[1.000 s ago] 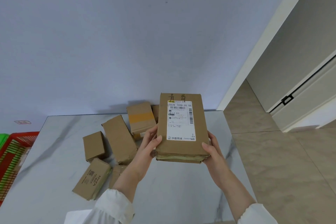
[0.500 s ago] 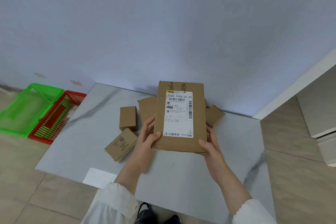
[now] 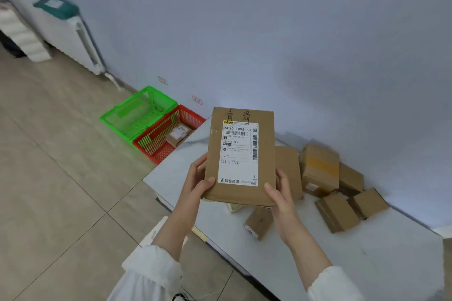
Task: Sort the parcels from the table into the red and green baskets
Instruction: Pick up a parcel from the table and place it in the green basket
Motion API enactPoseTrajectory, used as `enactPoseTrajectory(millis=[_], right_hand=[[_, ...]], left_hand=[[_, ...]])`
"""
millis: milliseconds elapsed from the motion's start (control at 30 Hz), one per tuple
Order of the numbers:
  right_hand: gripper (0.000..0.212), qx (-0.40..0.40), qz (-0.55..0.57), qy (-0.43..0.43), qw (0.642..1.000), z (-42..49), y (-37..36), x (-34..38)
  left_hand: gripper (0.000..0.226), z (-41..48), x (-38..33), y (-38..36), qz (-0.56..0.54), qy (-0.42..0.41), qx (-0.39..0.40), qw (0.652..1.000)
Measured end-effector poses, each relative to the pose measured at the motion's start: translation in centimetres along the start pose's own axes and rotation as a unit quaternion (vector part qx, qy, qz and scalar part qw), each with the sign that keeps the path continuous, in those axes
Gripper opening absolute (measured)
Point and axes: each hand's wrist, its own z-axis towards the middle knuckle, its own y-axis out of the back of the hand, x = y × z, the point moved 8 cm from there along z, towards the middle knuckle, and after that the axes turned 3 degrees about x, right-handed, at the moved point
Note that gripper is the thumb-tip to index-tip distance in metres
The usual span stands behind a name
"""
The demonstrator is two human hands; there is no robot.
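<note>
Since 1 second ago the view has swung left: the green basket (image 3: 113, 128) and the red basket (image 3: 144, 152) now show fully on the floor. The left hand (image 3: 195, 186) and the right hand (image 3: 281, 193) each grip 1 lower corner of the labelled cardboard parcel (image 3: 241, 154), thumbs on its front. It is held above the tabletop (image 3: 318, 264) edge, long axis pointing away. The baskets lie up-left of it, nearer the left hand.

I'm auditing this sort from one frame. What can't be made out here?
Head view:
- Fine print on the label of the held parcel: too small.
- Label on the parcel in the red basket: too small.
- The parcel behind the held one: mostly hidden by it and the right hand.
</note>
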Motion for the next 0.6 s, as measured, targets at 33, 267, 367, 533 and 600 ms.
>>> enactPoseTrajectory(millis=[33, 267, 367, 533, 600], right_hand=[[0.064, 0.010, -0.001, -0.002, 1.000, 0.8, -2.2, -0.4], [0.066, 0.104, -0.038, -0.042, 0.993, 5.7, -16.4, -3.9], [0.067, 0.138, -0.058, -0.062, 0.987, 8.1, -21.4, -5.3], [0.078, 0.172, -0.071, -0.074, 0.980, 13.8, -28.6, -6.6], [0.079, 0.179, -0.067, -0.072, 0.979, 16.8, -31.2, -6.9]], left_hand=[[0.063, -0.3, -0.6, 2.3, -0.006, -0.006, -0.014, 1.000], [0.073, -1.9, -3.2, 16.6, -0.034, -0.020, -0.118, 0.992], [0.072, -1.9, -3.8, 21.9, -0.048, -0.024, -0.162, 0.985], [0.069, 0.7, -5.4, 29.0, -0.059, -0.030, -0.204, 0.977], [0.066, 2.8, -6.4, 31.7, -0.058, -0.031, -0.209, 0.976]])
